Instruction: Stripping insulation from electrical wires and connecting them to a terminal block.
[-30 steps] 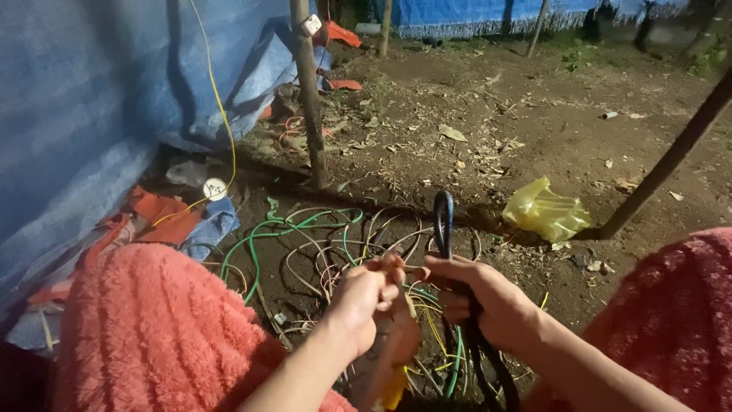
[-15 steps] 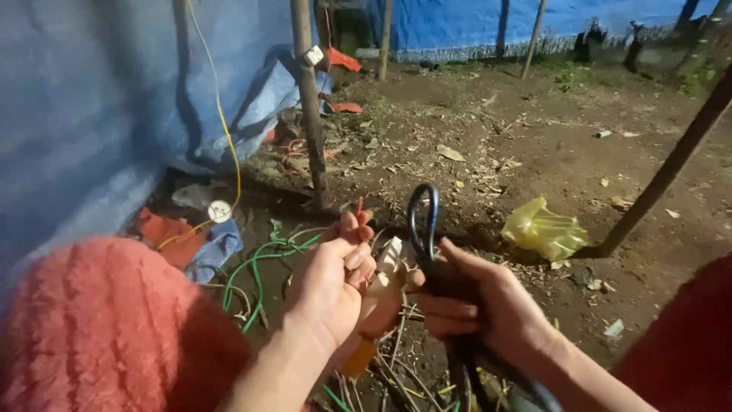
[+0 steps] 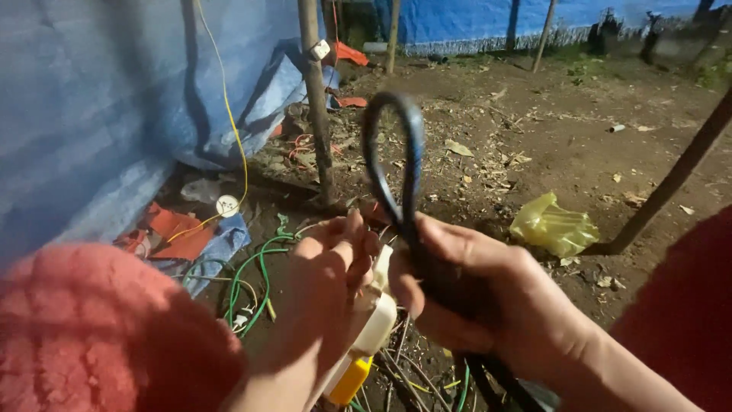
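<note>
My right hand [image 3: 480, 294] grips a thick black cable folded into a loop [image 3: 396, 164] that stands up above my fist. My left hand [image 3: 324, 290] is closed around a white and yellow plastic piece [image 3: 374, 328], with thin wires pinched between its fingertips right beside the cable. Both hands touch in front of me, raised over a tangle of green and pale wires [image 3: 255, 278] on the ground. Red knitted fabric over my left knee [image 3: 107, 328] fills the lower left.
A wooden post [image 3: 316, 99] stands just beyond the hands. A blue tarp wall [image 3: 99, 107] runs along the left, with a yellow cord [image 3: 229, 130] hanging on it. A crumpled yellow plastic bag [image 3: 553, 225] lies on the dirt ground at right beside a slanted pole [image 3: 671, 179].
Both hands have risen toward the camera with the looped black cable and the white piece. The view has tilted, so the wire tangle now lies lower and mostly hidden.
</note>
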